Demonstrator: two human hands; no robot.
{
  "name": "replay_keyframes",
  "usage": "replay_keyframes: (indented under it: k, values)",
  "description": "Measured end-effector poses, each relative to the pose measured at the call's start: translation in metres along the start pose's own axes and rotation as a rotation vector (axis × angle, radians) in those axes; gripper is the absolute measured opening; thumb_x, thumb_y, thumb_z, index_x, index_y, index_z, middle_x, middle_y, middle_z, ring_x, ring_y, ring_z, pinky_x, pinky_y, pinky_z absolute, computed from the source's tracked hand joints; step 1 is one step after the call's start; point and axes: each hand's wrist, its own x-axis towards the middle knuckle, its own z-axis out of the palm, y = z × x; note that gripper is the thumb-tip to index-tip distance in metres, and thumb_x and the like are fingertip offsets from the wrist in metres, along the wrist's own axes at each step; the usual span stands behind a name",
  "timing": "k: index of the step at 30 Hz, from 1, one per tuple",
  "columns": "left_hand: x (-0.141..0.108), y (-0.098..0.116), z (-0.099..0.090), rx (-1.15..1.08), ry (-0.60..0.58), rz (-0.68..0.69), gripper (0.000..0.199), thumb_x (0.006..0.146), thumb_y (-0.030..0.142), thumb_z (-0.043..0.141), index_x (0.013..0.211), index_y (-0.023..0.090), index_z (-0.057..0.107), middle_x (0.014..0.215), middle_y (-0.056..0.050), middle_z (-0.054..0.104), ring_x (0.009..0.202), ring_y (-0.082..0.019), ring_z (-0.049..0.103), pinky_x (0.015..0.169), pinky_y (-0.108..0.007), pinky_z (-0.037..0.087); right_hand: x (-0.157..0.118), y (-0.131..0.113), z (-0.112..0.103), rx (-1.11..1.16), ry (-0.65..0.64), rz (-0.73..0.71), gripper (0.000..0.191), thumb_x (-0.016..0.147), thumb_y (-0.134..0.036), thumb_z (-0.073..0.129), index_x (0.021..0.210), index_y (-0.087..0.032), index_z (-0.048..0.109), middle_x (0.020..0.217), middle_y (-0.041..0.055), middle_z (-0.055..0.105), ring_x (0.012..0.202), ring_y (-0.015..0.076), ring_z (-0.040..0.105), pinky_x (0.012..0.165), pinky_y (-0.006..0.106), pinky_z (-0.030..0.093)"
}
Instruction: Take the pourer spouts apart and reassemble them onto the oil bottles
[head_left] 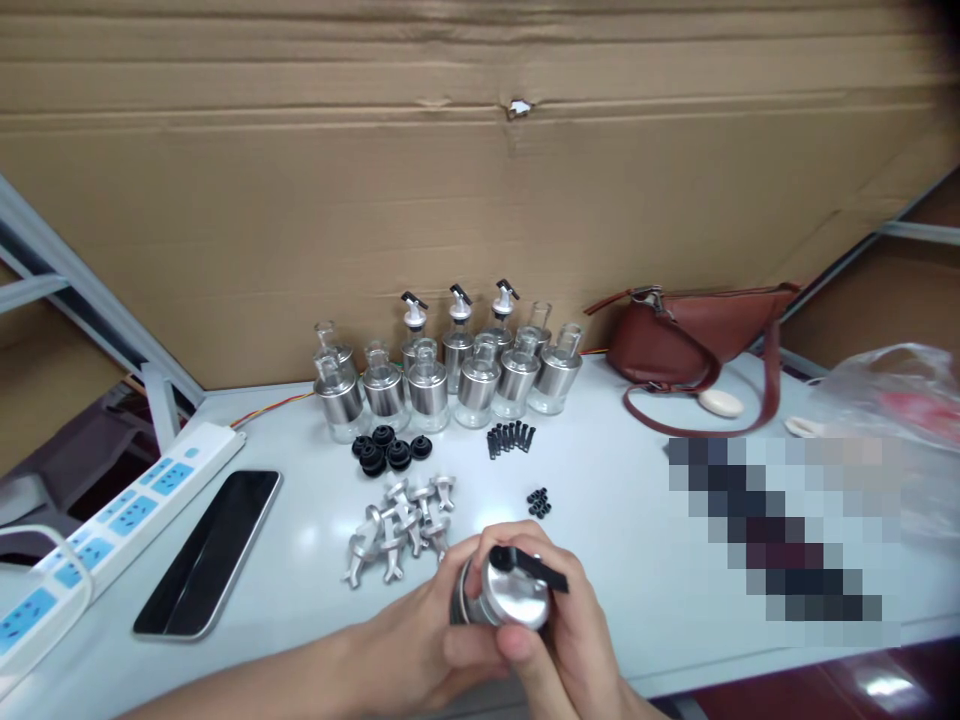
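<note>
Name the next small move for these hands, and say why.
Probably press the silver spout down onto the bottle: the left hand holds the bottle, the right hand is around the spout, and whether it's fully seated is hidden.

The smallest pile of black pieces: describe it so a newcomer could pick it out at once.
On the pale table, find the bottles grouped before the cardboard wall. Come forward towards the right hand: just beyond it lies the pile. Its pieces are stubby and bunched, unlike the slim black strips lined up behind it.
</note>
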Motion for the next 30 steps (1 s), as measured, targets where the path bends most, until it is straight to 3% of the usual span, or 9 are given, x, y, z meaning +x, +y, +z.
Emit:
replay_keyframes:
  k: [6, 10, 14, 16, 19, 22, 24, 28, 30]
  values:
    - [-0.003, -0.002, 0.001, -0.009, 0.073, 0.025, 0.032, 0.093, 0.03, 0.056, 0.122, 0.02, 0.047, 0.118, -0.011, 0.05, 0.103, -0.022, 0.054, 0.08, -0.03, 0.054, -0.002, 0.0, 0.009, -0.017, 0.136, 0.0, 0.031, 0.098, -0.044, 0.041, 0.123, -0.025, 0.045, 0.096, 0.0095, 0.06, 0.078, 0.0222, 0.063, 0.063, 0.036, 0.053]
    - [-0.003, 0.001, 0.0, 0.034, 0.124, 0.135, 0.043, 0.092, 0.02, 0.058, 0.131, 0.027, 0.041, 0.133, -0.012, 0.041, 0.117, -0.025, 0.05, 0.093, -0.036, 0.051, -0.001, -0.005, 0.015, 0.087, 0.188, 0.106, 0.034, 0.097, -0.05, 0.042, 0.123, -0.027, 0.046, 0.085, 0.0035, 0.059, 0.066, 0.0166, 0.059, 0.057, 0.029, 0.05]
    - [0.0, 0.007, -0.002, -0.26, 0.119, -0.102, 0.069, 0.09, 0.027, 0.062, 0.145, 0.023, 0.022, 0.134, -0.015, 0.046, 0.115, -0.026, 0.055, 0.092, -0.038, 0.052, 0.006, -0.015, 0.017, 0.247, 0.247, 0.237, 0.032, 0.095, -0.055, 0.043, 0.112, -0.028, 0.05, 0.077, 0.0, 0.061, 0.06, 0.0154, 0.058, 0.056, 0.028, 0.05]
    - [0.001, 0.007, -0.001, -0.296, 0.11, -0.126, 0.065, 0.093, 0.034, 0.058, 0.146, 0.022, 0.022, 0.129, -0.014, 0.051, 0.112, -0.025, 0.058, 0.09, -0.039, 0.053, 0.01, -0.017, 0.013, 0.348, 0.248, 0.269, 0.029, 0.097, -0.054, 0.039, 0.108, -0.03, 0.049, 0.083, 0.0011, 0.063, 0.062, 0.0157, 0.061, 0.056, 0.028, 0.051]
    - [-0.002, 0.001, 0.002, -0.104, 0.139, 0.04, 0.061, 0.095, 0.037, 0.054, 0.146, 0.026, 0.023, 0.132, -0.014, 0.049, 0.118, -0.026, 0.055, 0.095, -0.041, 0.051, 0.013, -0.013, 0.001, 0.406, 0.266, 0.307, 0.029, 0.1, -0.051, 0.032, 0.108, -0.031, 0.051, 0.09, 0.0025, 0.064, 0.071, 0.0176, 0.066, 0.06, 0.031, 0.055]
    - [-0.009, -0.005, 0.003, 0.263, 0.295, 0.294, 0.076, 0.09, 0.041, 0.061, 0.148, 0.034, 0.012, 0.144, -0.015, 0.033, 0.132, -0.029, 0.042, 0.1, -0.041, 0.047, 0.004, -0.001, -0.013, 0.308, 0.386, 0.304, 0.031, 0.097, -0.052, 0.038, 0.104, -0.028, 0.057, 0.095, 0.0046, 0.063, 0.086, 0.0216, 0.066, 0.073, 0.038, 0.056]
    - [-0.012, 0.0, -0.002, 0.473, 0.396, 0.386, 0.077, 0.088, 0.047, 0.062, 0.147, 0.033, 0.014, 0.143, -0.016, 0.03, 0.132, -0.028, 0.039, 0.098, -0.04, 0.047, -0.008, 0.008, -0.02, 0.231, 0.468, 0.31, 0.03, 0.096, -0.051, 0.043, 0.104, -0.027, 0.058, 0.095, 0.005, 0.063, 0.084, 0.0217, 0.065, 0.076, 0.04, 0.055]
    - [-0.003, 0.032, -0.024, 0.754, 0.41, 0.307, 0.033, 0.098, 0.043, 0.044, 0.123, 0.022, 0.046, 0.126, -0.014, 0.046, 0.112, -0.024, 0.05, 0.088, -0.036, 0.046, -0.037, 0.021, -0.023, 0.101, 0.549, 0.394, 0.027, 0.094, -0.049, 0.048, 0.101, -0.024, 0.058, 0.094, 0.0054, 0.062, 0.082, 0.0212, 0.063, 0.076, 0.038, 0.052]
    - [0.008, 0.05, -0.032, 0.866, 0.419, 0.24, 0.025, 0.101, 0.037, 0.039, 0.107, 0.019, 0.054, 0.118, -0.012, 0.05, 0.106, -0.023, 0.05, 0.084, -0.035, 0.045, -0.048, 0.022, -0.018, 0.047, 0.567, 0.467, 0.028, 0.094, -0.049, 0.048, 0.103, -0.024, 0.058, 0.096, 0.0059, 0.061, 0.086, 0.0217, 0.062, 0.081, 0.038, 0.05]
